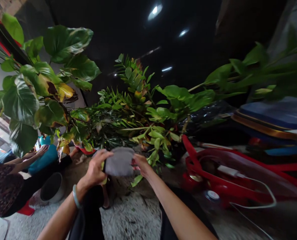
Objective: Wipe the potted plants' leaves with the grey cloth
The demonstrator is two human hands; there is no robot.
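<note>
My left hand point(96, 168), with a pale bangle on its wrist, grips the left end of a grey flat piece with a rounded outline point(120, 162). A yellowish-green edge shows beside these fingers; motion blur hides what kind of thing it is. At the piece's right edge, my right hand point(141, 164) has its fingers closed in a pinch. Both hands hold the piece up above my knees, in front of the leafy plants point(148, 116).
Large-leaved foliage point(61, 76) hangs at the left. A co-worker's arm point(36, 155) and a pale bucket point(53, 188) are below it. On the right stands a red basket point(228, 180) holding a white charger point(228, 171) with a cable. Grey rough floor point(131, 216) lies below.
</note>
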